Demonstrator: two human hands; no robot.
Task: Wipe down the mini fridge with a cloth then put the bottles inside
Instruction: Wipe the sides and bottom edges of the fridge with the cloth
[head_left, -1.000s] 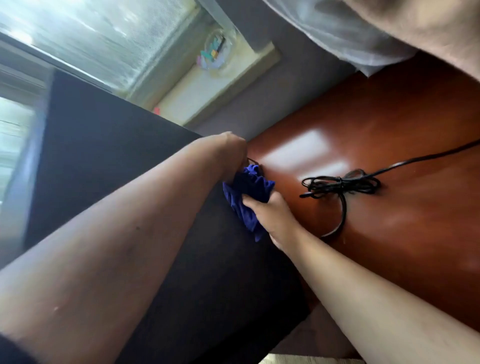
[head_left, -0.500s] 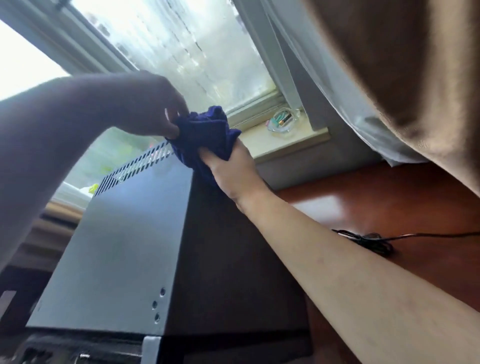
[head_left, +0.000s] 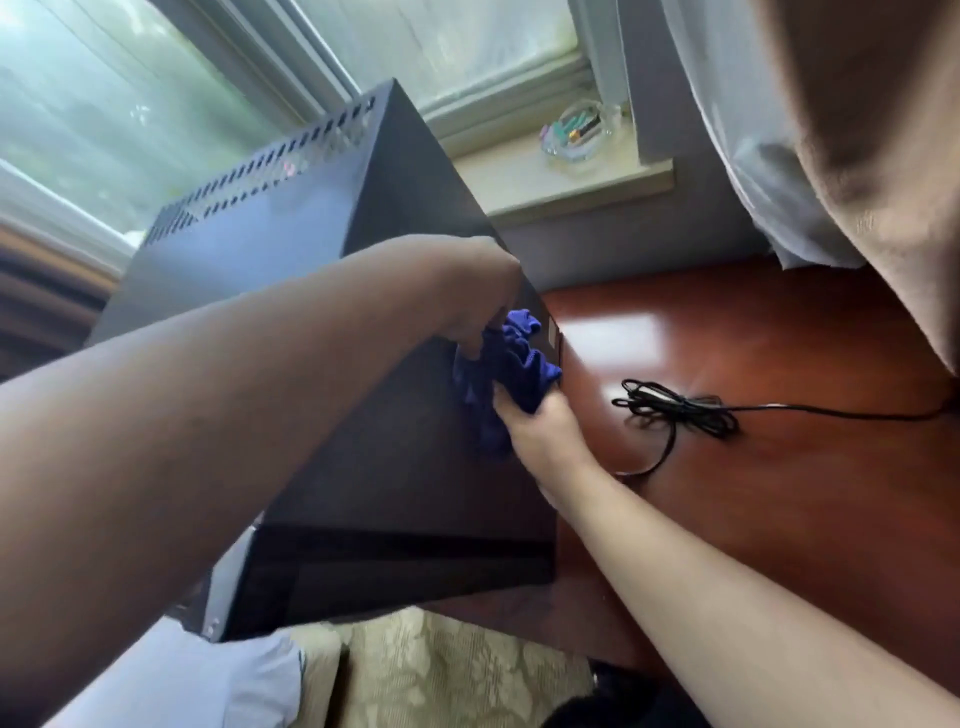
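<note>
A black mini fridge (head_left: 291, 249) stands on a reddish wooden tabletop (head_left: 779, 493), its vented top facing the window. Bunched against the fridge's right side wall, low and near the back corner, is a blue cloth (head_left: 511, 371). My left hand (head_left: 480, 291) grips the cloth from above. My right hand (head_left: 540, 431) holds it from below, pressing it on the side panel. No bottles are in view.
A coiled black power cord (head_left: 675, 408) lies on the tabletop right of the fridge, its lead running off right. A glass dish (head_left: 576, 130) sits on the windowsill behind. A beige curtain (head_left: 857, 156) hangs at the upper right. Patterned fabric (head_left: 457, 675) lies below the table edge.
Both hands carried the cloth from the fridge's top back edge down the right side wall toward the tabletop. The view tilted downward.
</note>
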